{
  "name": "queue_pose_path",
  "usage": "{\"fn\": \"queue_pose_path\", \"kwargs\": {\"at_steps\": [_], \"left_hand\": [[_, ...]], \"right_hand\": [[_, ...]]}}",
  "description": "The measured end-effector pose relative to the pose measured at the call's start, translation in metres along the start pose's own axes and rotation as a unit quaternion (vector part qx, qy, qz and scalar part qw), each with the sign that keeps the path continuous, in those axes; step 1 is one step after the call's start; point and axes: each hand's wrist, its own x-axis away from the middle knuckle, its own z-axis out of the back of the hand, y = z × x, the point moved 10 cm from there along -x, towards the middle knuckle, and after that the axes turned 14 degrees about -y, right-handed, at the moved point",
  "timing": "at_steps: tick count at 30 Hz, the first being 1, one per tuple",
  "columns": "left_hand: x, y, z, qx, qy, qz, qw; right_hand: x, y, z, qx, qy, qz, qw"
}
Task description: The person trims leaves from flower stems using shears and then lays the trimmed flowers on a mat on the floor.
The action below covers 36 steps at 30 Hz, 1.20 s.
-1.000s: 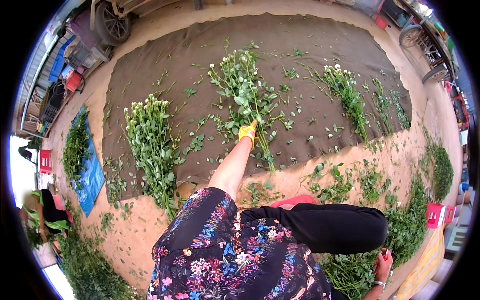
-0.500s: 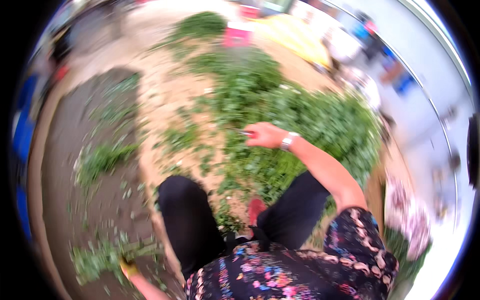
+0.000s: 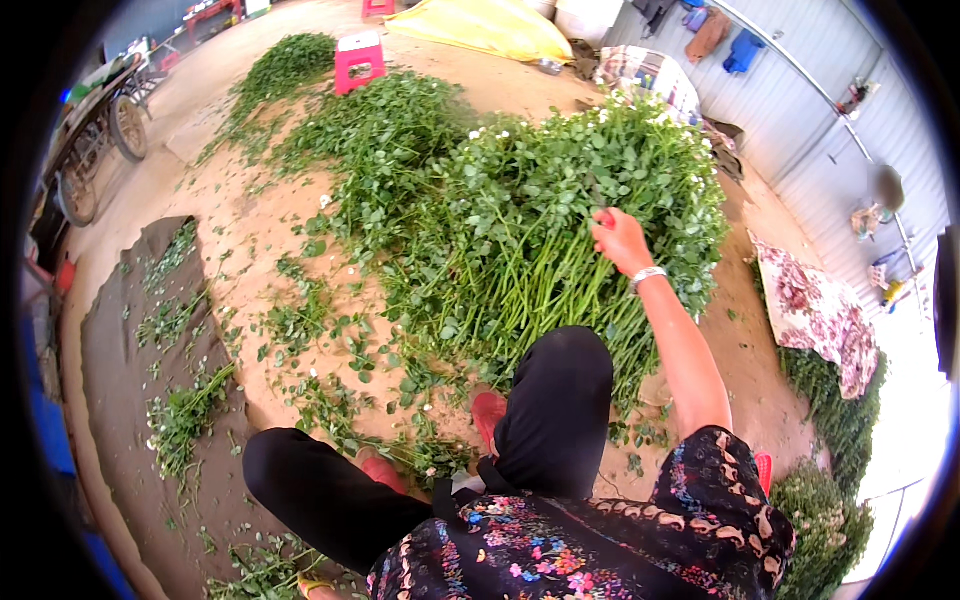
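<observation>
My right hand (image 3: pixel 622 242) is closed on a small red-handled tool (image 3: pixel 604 217), whose far end is lost among leaves. It reaches over a large pile of cut leafy stems (image 3: pixel 520 240) with white blossoms toward its far and right edges. Bare lower stems point toward my knees. At the bottom edge, my left hand (image 3: pixel 318 590) is mostly cut off, with yellow on its fingers. It lies beside a bunch of leafy stems (image 3: pixel 262 572) on a dark cloth (image 3: pixel 140 400); whether it grips them does not show.
A red stool (image 3: pixel 358 65) stands behind the pile, near a yellow sheet (image 3: pixel 480 30). Several small bunches (image 3: pixel 190 420) lie on the dark cloth to my left. A wheeled cart (image 3: pixel 90 150) stands far left. Flowered fabric (image 3: pixel 815 310) covers more greenery (image 3: pixel 840 420) at right.
My view has swung right. My right hand has moved farther over the pile, toward the leafy tops. My left hand has dropped to the bottom edge, beside the bunch on the cloth.
</observation>
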Motion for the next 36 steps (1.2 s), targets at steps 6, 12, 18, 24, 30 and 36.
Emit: {"fn": "queue_pose_path", "kwargs": {"at_steps": [6, 12, 18, 24, 30, 36], "left_hand": [[0.032, 0.006, 0.064, -0.086, 0.086, 0.053, 0.991], [0.027, 0.088, 0.092, 0.146, 0.111, -0.181, 0.966], [0.072, 0.234, -0.019, 0.138, -0.111, -0.311, 0.934], [0.252, 0.407, -0.227, 0.027, -0.311, -0.437, 0.844], [0.456, 0.416, -0.425, -0.175, -0.495, -0.453, 0.721], [0.519, 0.348, -0.551, -0.185, -0.703, -0.309, 0.613]], "right_hand": [[-0.054, -0.023, -0.058, -0.042, -0.067, 0.074, 0.994], [-0.158, -0.045, -0.177, 0.126, -0.228, 0.017, 0.965], [-0.164, -0.031, -0.184, 0.181, -0.144, 0.046, 0.972], [-0.139, -0.029, -0.171, -0.489, -0.207, 0.049, 0.846], [-0.017, -0.155, -0.129, -0.505, -0.198, 0.149, 0.827], [0.05, -0.258, -0.151, -0.205, -0.219, 0.357, 0.885]]}}
